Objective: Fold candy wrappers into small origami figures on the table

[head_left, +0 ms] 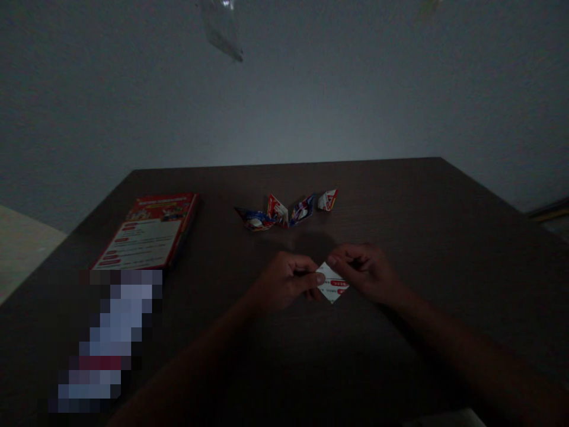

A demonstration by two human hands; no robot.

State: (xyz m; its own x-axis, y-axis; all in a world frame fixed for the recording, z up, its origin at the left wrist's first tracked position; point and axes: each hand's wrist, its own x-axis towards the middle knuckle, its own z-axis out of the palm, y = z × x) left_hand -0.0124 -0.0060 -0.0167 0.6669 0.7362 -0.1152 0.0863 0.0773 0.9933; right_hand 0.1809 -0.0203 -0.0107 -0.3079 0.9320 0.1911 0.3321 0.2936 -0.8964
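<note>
A small diamond of folded paper [332,289], white with red and black print, is pinched between my two hands above the table. My left hand [288,280] grips its left corner, thumb on top. At its upper right edge, the thumb and fingers of my right hand [367,270] are closed on it. Just beyond my hands stand several folded paper pieces: a blue one [255,219], a red and white one [278,211], another blue one [303,209], and a white and red one [328,200] apart on the right.
A stack of red and white printed sheets [151,231] lies on the left of the dark table [400,196]. Nearer to me on that side is a pixelated patch. A pale wall [311,89] stands behind the table, with a clear plastic thing [221,26] at its top.
</note>
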